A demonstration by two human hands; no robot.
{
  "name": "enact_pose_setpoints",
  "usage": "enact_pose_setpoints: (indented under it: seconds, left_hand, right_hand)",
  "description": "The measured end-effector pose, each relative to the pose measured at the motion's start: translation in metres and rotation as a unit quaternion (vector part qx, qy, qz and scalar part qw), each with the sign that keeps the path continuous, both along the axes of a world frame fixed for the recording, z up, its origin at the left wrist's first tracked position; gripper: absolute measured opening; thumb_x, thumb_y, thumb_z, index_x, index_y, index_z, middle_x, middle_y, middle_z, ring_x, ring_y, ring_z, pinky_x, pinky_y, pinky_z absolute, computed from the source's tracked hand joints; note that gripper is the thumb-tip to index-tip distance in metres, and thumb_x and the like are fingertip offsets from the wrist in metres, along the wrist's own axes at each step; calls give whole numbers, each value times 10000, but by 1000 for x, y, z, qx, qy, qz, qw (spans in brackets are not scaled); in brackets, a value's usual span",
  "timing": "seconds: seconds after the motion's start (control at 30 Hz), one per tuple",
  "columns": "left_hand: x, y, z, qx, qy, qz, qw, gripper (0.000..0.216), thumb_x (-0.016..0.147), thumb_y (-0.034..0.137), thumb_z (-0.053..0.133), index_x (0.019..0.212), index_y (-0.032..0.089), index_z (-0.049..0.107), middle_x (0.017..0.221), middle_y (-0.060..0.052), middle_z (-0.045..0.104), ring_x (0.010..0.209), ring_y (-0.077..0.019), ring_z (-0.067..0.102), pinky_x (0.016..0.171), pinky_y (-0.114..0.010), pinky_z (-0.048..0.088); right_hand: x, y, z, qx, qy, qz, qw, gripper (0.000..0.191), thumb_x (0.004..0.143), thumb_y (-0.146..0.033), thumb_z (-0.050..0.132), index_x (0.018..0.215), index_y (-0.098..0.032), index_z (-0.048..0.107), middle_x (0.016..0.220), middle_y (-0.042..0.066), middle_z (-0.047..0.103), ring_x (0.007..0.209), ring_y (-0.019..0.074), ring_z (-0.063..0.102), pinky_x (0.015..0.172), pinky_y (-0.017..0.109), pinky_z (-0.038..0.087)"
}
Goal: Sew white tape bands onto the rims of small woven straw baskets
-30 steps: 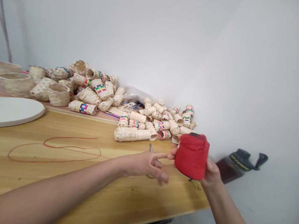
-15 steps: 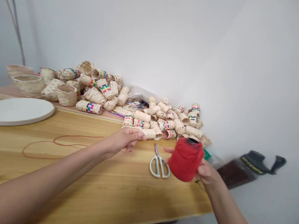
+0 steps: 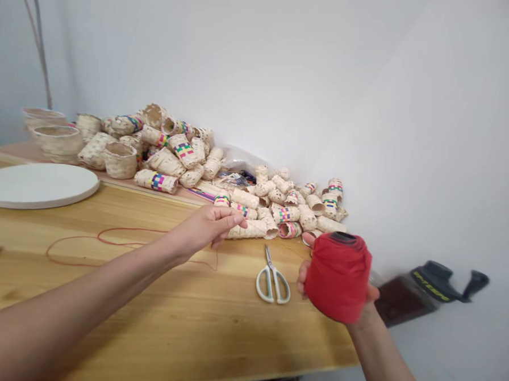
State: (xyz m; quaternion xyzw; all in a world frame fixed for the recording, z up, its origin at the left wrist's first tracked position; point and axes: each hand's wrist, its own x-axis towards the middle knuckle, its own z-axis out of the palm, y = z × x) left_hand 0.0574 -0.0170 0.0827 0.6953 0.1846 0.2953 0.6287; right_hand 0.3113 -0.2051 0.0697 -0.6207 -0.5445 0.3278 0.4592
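My right hand [image 3: 362, 301] grips a fat spool of red thread [image 3: 339, 276] above the table's right end. My left hand [image 3: 210, 228] is raised over the wooden table [image 3: 154, 316], thumb and fingers pinched on the red thread [image 3: 119, 241], which trails left in loose loops on the wood. White-handled scissors [image 3: 272, 278] lie flat on the table between the two hands.
A heap of small woven baskets and tubes [image 3: 221, 174], some with coloured bands, lies along the wall. A round white board [image 3: 35, 183] rests at the far left with larger woven bowls [image 3: 56, 140] behind. A dark bottle [image 3: 429, 285] lies past the table's right edge.
My left hand drew away from the spool toward the left and up, pulling thread with it and uncovering the scissors. The spool rose slightly in my right hand.
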Motion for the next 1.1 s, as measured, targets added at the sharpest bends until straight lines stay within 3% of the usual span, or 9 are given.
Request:
enact_pose_setpoints:
  seconds: [0.1,0.2,0.33,0.57,0.67,0.77,0.9,1.0,1.1]
  left_hand:
    - [1,4,5,23,-3,32,999,377,801,495,532,847,130,616,453,73,345,414,-67,298,416,-185,276]
    - [0,6,11,48,2,58,997,354,813,462,507,834,128,620,443,71,336,410,-75,310,417,-190,291]
    - [-11,7,14,110,11,105,988,350,812,453,494,834,133,635,447,58,358,423,-84,344,424,-187,287]
    - [-39,13,3,165,71,132,975,405,817,503,464,873,149,653,456,52,361,433,-93,335,429,-186,262]
    - [-51,19,-12,188,137,119,965,422,806,532,468,872,171,674,468,43,387,448,-105,359,441,-191,271]
    - [-61,31,-32,223,194,120,948,414,789,551,488,853,203,703,525,15,515,507,-132,449,482,-197,320]
    - [-75,59,-57,262,240,171,919,380,776,530,497,831,220,710,829,-22,716,729,-207,600,617,-213,407]
    - [-81,80,-73,306,333,166,877,403,812,509,428,843,210,697,911,-54,723,840,-262,626,715,-272,444]
    - [-77,86,-80,412,352,184,820,432,853,428,369,1014,166,673,1104,-118,663,981,-308,601,840,-386,453]
  right_hand:
    - [-8,-1,15,-47,21,122,991,1291,445,-929,518,1450,-140,331,1217,201,593,1077,352,594,942,443,439]
    - [-24,2,35,-115,-97,182,972,1130,590,-687,716,1494,-214,230,1364,143,500,1182,334,524,1013,446,382]
    - [-33,6,41,-123,-229,55,964,1025,608,-506,785,1472,-245,300,1383,109,489,1169,343,523,1023,459,373]
    - [4,10,4,7,-155,-28,987,868,672,-533,712,1413,-196,409,1433,104,437,1298,317,403,1077,405,313]
    - [15,14,-13,46,-116,-58,991,861,669,-553,717,1394,-183,436,1386,125,492,1240,309,471,1069,402,324]
    - [20,19,-28,64,-83,-81,991,897,696,-645,648,1409,-160,401,1349,148,524,1215,304,500,1045,409,363]
    - [24,22,-42,83,-49,-93,991,911,715,-705,581,1413,-157,375,1366,157,506,1218,295,508,1019,414,403]
    - [29,21,-48,88,-47,-113,989,880,681,-625,676,1389,-180,398,1377,132,501,1245,280,487,1037,406,389]
    - [34,21,-54,85,-64,-155,982,819,653,-512,747,1343,-200,436,1363,118,515,1224,271,505,1032,414,392]
